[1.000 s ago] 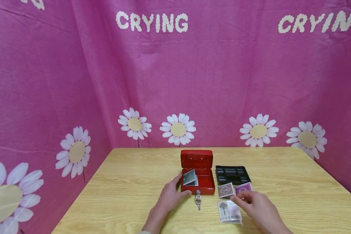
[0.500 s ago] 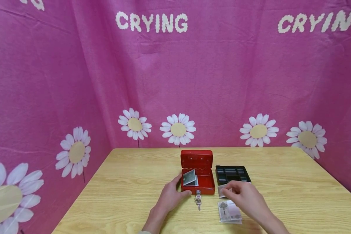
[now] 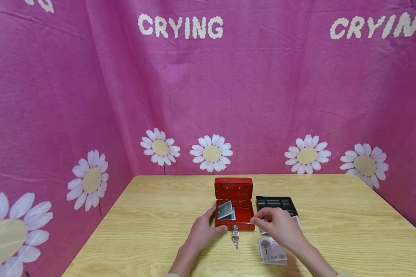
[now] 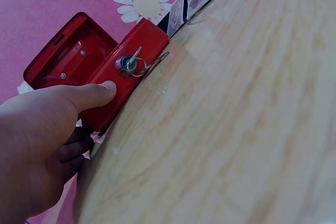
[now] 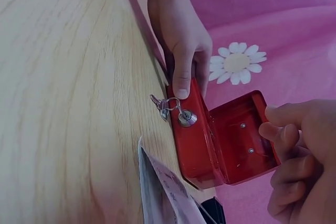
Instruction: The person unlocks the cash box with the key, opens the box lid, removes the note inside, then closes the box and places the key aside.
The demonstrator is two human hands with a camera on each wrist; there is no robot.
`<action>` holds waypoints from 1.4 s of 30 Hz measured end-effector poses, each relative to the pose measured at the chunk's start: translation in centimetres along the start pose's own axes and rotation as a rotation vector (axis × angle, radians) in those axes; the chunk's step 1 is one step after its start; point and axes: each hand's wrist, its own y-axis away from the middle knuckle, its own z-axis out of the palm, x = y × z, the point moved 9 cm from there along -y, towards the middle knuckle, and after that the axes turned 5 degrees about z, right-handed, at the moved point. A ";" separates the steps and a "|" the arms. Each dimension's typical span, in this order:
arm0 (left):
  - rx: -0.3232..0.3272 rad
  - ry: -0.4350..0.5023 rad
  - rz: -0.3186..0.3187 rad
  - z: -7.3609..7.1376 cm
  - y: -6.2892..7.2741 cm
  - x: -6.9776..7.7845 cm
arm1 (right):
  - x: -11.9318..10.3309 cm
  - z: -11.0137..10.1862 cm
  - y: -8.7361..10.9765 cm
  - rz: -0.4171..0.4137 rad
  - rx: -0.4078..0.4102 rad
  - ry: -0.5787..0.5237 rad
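Observation:
A small red cash box (image 3: 244, 225) stands with its lid raised, and a key hangs from its front lock (image 5: 187, 118). My left hand (image 3: 202, 234) grips the box's left side, thumb pressed on the front face (image 4: 105, 93). Inside, on the left, are folded grey-green banknotes (image 3: 225, 210). My right hand (image 3: 280, 229) hovers at the box's right front corner, fingers curled and thumb tip brought to the index finger (image 5: 273, 131). I cannot tell whether something small is pinched there.
A black compartment tray (image 3: 286, 203) lies right of the box. In front of it, partly under my right hand, are folded banknotes. A folded pale banknote (image 3: 273, 254) rests nearer me. More keys (image 3: 235, 242) dangle on the ring before the box. A pink curtain (image 3: 256, 96) hangs behind the table.
My right hand has moved left, from over the folded purple and brown banknotes to the box's right front corner. My left hand and the box have stayed still.

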 end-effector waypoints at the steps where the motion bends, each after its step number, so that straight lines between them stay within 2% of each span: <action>1: 0.001 0.001 0.002 0.0 0.0 0.0 | -0.1 0.1 -0.2 -0.002 -0.004 -0.010; 22: -0.021 0.020 -0.028 0.3 -0.1 -0.5 | -1.0 2.2 -2.5 -0.022 -0.013 0.000; 36: -0.027 0.026 -0.008 0.3 -0.3 -0.1 | -1.5 3.9 -4.1 -0.016 -0.027 0.026; 42: -0.015 0.019 0.005 0.1 -0.3 -0.2 | -1.4 4.4 -4.9 -0.017 -0.006 0.071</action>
